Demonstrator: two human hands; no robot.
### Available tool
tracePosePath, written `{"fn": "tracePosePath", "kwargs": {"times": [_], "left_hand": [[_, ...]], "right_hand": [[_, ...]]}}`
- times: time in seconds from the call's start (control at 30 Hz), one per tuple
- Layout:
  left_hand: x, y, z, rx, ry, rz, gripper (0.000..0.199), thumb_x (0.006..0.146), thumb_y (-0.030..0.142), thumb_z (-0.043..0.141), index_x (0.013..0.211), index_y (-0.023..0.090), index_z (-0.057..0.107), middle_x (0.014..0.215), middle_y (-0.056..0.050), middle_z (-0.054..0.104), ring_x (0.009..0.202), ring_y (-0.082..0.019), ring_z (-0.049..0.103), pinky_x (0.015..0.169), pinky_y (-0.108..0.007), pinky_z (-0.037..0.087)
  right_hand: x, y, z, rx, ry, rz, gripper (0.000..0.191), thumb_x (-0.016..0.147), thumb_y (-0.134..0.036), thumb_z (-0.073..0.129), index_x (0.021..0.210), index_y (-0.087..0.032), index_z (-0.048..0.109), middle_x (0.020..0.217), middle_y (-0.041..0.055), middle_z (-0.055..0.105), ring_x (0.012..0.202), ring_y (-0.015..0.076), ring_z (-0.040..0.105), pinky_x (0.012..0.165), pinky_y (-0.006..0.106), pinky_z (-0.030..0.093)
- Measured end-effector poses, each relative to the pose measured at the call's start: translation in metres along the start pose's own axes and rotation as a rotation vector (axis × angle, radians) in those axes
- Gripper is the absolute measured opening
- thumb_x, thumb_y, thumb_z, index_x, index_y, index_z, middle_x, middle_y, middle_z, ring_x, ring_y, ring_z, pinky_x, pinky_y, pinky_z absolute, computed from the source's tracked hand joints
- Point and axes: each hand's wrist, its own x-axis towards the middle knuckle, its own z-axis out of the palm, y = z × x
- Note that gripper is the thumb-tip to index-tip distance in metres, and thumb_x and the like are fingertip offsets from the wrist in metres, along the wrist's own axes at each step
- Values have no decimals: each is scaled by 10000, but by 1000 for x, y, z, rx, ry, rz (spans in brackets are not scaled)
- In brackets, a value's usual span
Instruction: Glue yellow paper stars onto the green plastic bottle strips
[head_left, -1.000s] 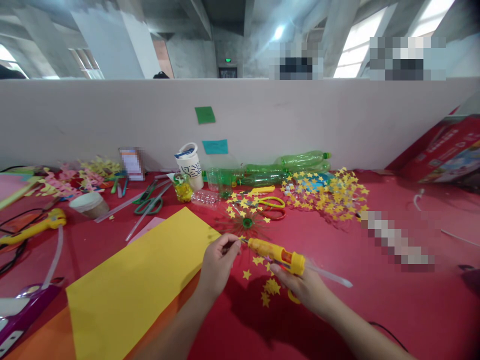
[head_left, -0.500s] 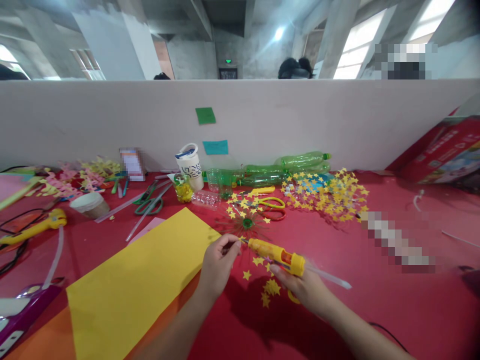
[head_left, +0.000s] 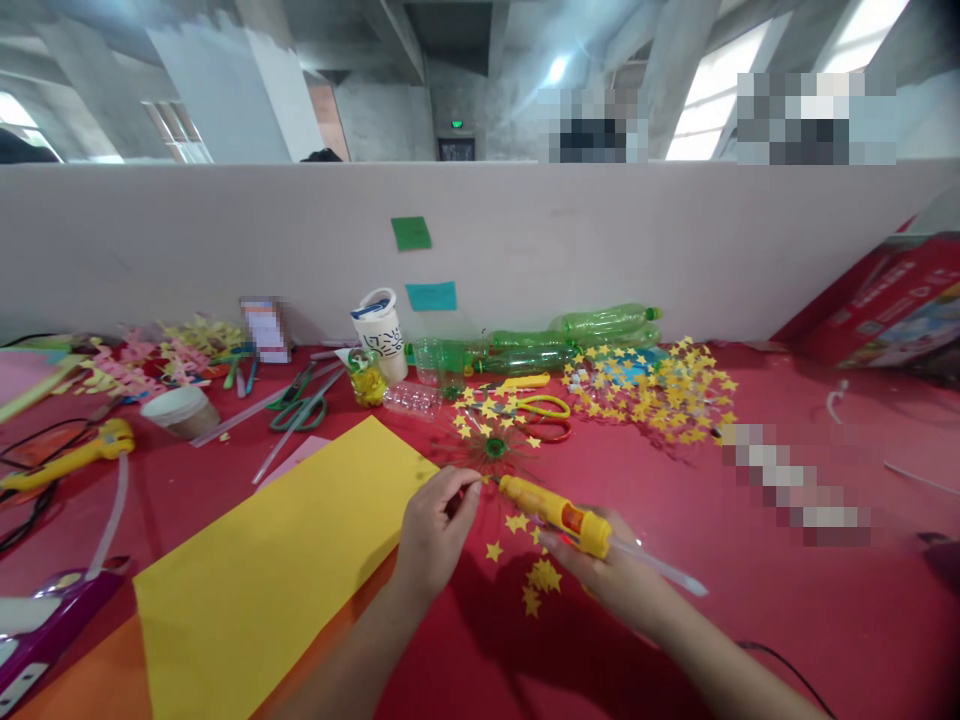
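Note:
My right hand is wrapped round a yellow hot glue gun, with a clear glue stick sticking out of its back end. The gun's nozzle points left, close to the fingertips of my left hand. My left thumb and index finger are pinched together; a tiny yellow bit shows at their tips, too small to make out. Just beyond lies a green bottle piece cut into thin spreading strips, with yellow stars on its far strips. Loose yellow paper stars lie on the red table below the gun.
Yellow paper lies at left. Scissors, green bottles, a star-covered bunch and a white cup stand toward the pale partition. Far left are another glue gun and a purple power strip.
The glue gun's nozzle has drawn back slightly to the right of my left fingertips. My left hand has barely moved and stays pinched.

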Motion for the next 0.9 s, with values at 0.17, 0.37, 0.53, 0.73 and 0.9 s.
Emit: {"fn": "tracePosePath", "kwargs": {"times": [0.17, 0.37, 0.53, 0.73, 0.9], "left_hand": [[0, 2, -2, -90, -21, -92, 133, 814, 292, 498, 800, 195, 588, 698, 6, 567, 622, -113, 504, 609, -217, 402], [4, 13, -2, -305, -127, -304, 151, 804, 297, 503, 732, 173, 547, 644, 35, 546, 429, -41, 370, 417, -172, 300], [6, 18, -1, -475, -197, -404, 155, 796, 297, 511, 724, 161, 527, 654, 25, 568, 404, -24, 345, 363, -157, 216], [9, 31, -3, -609, -306, -452, 145, 789, 259, 508, 689, 154, 509, 614, 28, 561, 387, -18, 338, 351, -151, 196], [11, 42, -3, -703, -403, -527, 115, 767, 228, 509, 682, 151, 508, 570, 24, 554, 362, -20, 339, 341, -162, 166]], "right_hand": [[9, 8, -29, -123, 141, -38, 180, 827, -367, 496, 770, -197, 517, 671, 1, 553, 562, 130, 501, 521, 229, 388], [26, 46, -65, -568, 30, -20, 250, 671, -83, 485, 901, -178, 511, 871, 58, 531, 712, 169, 534, 635, 266, 387], [26, 67, -67, -644, -186, 11, 449, 558, -9, 468, 972, -164, 545, 925, 83, 536, 839, 208, 546, 746, 306, 404], [30, 18, -60, -475, 29, -213, 221, 747, -99, 515, 941, -194, 561, 971, 82, 588, 935, 220, 538, 818, 332, 408], [31, -37, -35, -95, -17, -361, 92, 832, -164, 519, 900, -211, 558, 857, 14, 633, 783, 131, 590, 713, 228, 450]]}}
